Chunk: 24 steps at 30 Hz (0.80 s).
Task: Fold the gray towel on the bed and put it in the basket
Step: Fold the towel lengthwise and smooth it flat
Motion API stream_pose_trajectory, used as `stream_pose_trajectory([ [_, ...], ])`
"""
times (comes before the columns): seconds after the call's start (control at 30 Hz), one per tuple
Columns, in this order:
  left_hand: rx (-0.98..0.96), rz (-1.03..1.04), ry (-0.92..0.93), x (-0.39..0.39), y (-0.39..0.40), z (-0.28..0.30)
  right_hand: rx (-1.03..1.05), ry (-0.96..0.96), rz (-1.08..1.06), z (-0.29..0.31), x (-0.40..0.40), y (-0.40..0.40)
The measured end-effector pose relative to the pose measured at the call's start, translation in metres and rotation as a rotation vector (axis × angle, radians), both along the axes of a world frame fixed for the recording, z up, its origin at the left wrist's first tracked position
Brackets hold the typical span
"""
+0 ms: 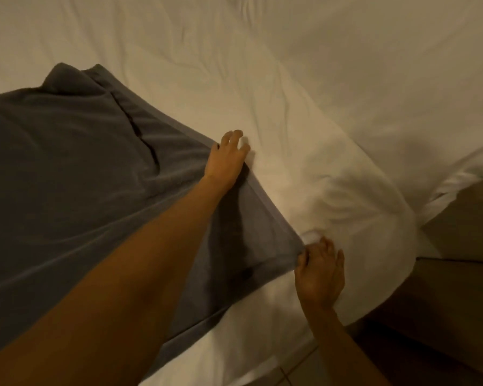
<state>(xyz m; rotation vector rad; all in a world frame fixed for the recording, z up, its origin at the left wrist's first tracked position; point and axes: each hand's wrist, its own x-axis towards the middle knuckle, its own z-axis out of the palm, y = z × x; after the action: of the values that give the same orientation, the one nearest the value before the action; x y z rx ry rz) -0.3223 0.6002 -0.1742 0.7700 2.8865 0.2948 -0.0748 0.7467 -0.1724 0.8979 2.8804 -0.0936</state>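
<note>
Gray towel (76,168) spread over a white bed (332,79), seen from the head camera, the only view. The left hand (226,160) rests at the towel's far corner of its short edge, palm down; its fingers (236,136) are loosely spread and curled onto the sheet just past the hem. Whether they pinch the cloth cannot be told, since the corner lies under the palm. The right hand (319,270) is at the near corner of the same edge, thumb and fingertips closed together on the towel's tip, which puckers toward the grip. Between the two hands the hemmed edge runs straight and taut.

Progress: the towel lies mostly flat, with one loose ridge and a turned-over strip along its far side, beyond the left fingers. No clean fold is visible, so the folding appears to be at its start, with both corners being taken up. All folds and the transfer to the basket remain to be done.

Limits of view: no basket appears in frame. The towel's left portion runs off the picture edge, and the left forearm covers part of its middle. Dim, warm light and motion blur soften the fingertips. Brown furniture (463,232) and a strip of floor (296,371) show below the right hand, their details indistinct.
</note>
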Motion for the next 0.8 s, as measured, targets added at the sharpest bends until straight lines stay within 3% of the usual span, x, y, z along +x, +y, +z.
stream_pose_trajectory([
  [0.2, 0.082, 0.059, -0.066, 0.014, -0.020, -0.011, -0.051, 0.087, -0.021, -0.007, -0.014, -0.015],
  [0.43, -0.139, 0.193, -0.153, 0.021, -0.054, -0.018, -0.070, -0.091, 0.247, -0.013, -0.045, -0.049],
  [0.53, -0.132, 0.198, -0.234, 0.022, -0.060, -0.025, -0.114, -0.127, 0.261, -0.027, -0.045, -0.046],
  [0.8, -0.124, 0.162, -0.240, 0.014, -0.066, -0.019, -0.168, -0.085, 0.242, -0.031, -0.050, -0.049],
])
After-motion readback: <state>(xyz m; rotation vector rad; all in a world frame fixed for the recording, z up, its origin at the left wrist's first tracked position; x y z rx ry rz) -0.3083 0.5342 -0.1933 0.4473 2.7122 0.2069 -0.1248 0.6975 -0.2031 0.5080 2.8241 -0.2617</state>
